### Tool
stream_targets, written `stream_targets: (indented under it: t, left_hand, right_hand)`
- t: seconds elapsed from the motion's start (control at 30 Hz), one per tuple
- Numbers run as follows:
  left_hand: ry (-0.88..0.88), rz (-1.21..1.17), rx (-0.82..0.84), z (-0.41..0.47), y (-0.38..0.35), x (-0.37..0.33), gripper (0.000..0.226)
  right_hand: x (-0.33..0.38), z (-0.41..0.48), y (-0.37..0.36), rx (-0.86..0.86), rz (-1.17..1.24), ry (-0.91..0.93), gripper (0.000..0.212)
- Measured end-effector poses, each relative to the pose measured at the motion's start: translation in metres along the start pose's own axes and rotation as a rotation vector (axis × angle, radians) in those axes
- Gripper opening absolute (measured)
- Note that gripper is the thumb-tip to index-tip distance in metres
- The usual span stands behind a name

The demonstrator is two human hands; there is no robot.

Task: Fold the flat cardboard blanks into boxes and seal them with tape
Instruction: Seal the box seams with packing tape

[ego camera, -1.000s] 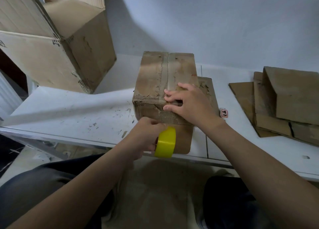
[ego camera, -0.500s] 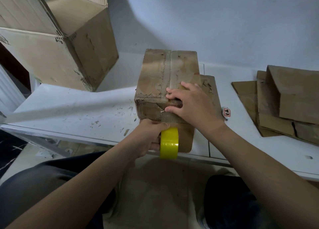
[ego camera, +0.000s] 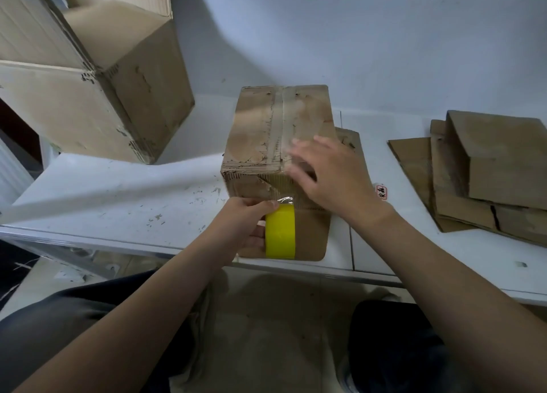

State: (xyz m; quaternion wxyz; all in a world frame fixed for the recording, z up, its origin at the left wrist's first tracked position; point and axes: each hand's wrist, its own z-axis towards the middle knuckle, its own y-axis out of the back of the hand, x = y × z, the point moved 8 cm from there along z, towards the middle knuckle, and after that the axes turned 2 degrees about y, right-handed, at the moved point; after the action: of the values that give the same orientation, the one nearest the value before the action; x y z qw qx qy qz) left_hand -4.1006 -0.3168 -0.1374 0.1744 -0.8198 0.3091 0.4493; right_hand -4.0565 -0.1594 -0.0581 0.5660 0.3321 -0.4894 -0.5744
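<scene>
A worn folded cardboard box (ego camera: 260,135) stands in the middle of the white table (ego camera: 112,197), clear tape running along its top seam and down its near face. My left hand (ego camera: 245,227) grips a yellow tape roll (ego camera: 280,235) just below the box's near face, at the table's front edge. A crinkled end of clear tape sticks up at the roll's top. My right hand (ego camera: 328,173) lies blurred over the box's near right top corner, fingers spread and straight. A flat cardboard piece (ego camera: 313,238) lies under the box.
Flat cardboard blanks (ego camera: 488,179) are stacked at the table's right. Large finished boxes (ego camera: 97,76) are piled at the back left. A small red-and-white label (ego camera: 381,192) lies right of the box. My legs show below the table edge, and a white wall stands behind.
My right hand has opened and slid right across the box's near top edge. My left hand brought the tape roll up closer to the box face.
</scene>
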Motion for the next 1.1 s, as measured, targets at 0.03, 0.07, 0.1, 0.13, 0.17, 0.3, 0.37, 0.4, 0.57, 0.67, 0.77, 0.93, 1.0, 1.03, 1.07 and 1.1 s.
stream_targets:
  t: [0.03,0.07,0.1,0.13,0.17,0.3,0.37,0.4,0.57,0.67,0.77,0.93,1.0,1.03,1.07,1.1]
  left_hand:
    - [0.001,0.011,-0.004,0.0,0.0,0.0,0.019]
    - [0.007,0.026,-0.012,0.0,0.0,0.001,0.022]
    - [0.013,0.041,-0.021,0.0,0.001,0.001,0.024]
    - [0.016,0.047,-0.028,0.0,0.001,0.002,0.026]
    - [0.018,0.049,-0.033,0.0,0.001,0.002,0.027]
    - [0.022,0.068,-0.055,-0.002,-0.001,0.001,0.023]
    - [0.015,0.081,-0.072,-0.002,-0.001,0.001,0.022]
    - [0.012,0.089,-0.079,-0.002,-0.002,0.001,0.022]
    - [0.021,0.115,-0.102,-0.002,-0.003,0.0,0.02]
    - [0.016,0.108,-0.11,-0.002,-0.006,0.0,0.009]
    - [0.023,0.096,-0.12,-0.002,-0.009,0.001,0.008]
    - [0.079,0.069,-0.124,0.0,-0.01,0.007,0.026]
    - [0.085,0.055,-0.119,0.001,-0.009,0.009,0.029]
    - [0.088,0.046,-0.113,0.001,-0.009,0.01,0.029]
    - [0.093,0.039,-0.109,0.002,-0.009,0.011,0.03]
    - [0.1,0.032,-0.107,0.002,-0.008,0.012,0.03]
  right_hand:
    - [-0.01,-0.004,0.012,-0.054,0.029,-0.036,0.041]
    - [-0.023,-0.01,0.021,-0.097,0.053,-0.089,0.039]
    - [-0.04,-0.016,0.027,-0.119,0.066,-0.157,0.037]
    - [-0.059,-0.023,0.029,-0.114,0.068,-0.237,0.037]
    - [-0.082,-0.03,0.026,-0.086,0.07,-0.321,0.038]
    - [-0.151,-0.064,-0.012,0.284,0.121,-0.552,0.05]
    - [-0.161,-0.08,-0.029,0.477,0.046,-0.52,0.053]
    - [-0.164,-0.086,-0.034,0.521,0.019,-0.498,0.055]
    - [-0.179,-0.092,-0.034,0.413,-0.007,-0.484,0.031]
    - [-0.181,-0.097,-0.03,0.451,0.001,-0.531,0.032]
    - [-0.181,-0.106,-0.028,0.515,-0.01,-0.601,0.037]
    - [-0.177,-0.105,-0.007,0.402,0.081,-0.653,0.024]
    - [-0.166,-0.095,0.01,0.271,0.182,-0.649,0.027]
    - [-0.158,-0.09,0.017,0.196,0.283,-0.651,0.027]
    - [-0.149,-0.084,0.025,0.118,0.405,-0.649,0.025]
    - [-0.14,-0.078,0.031,0.044,0.52,-0.632,0.021]
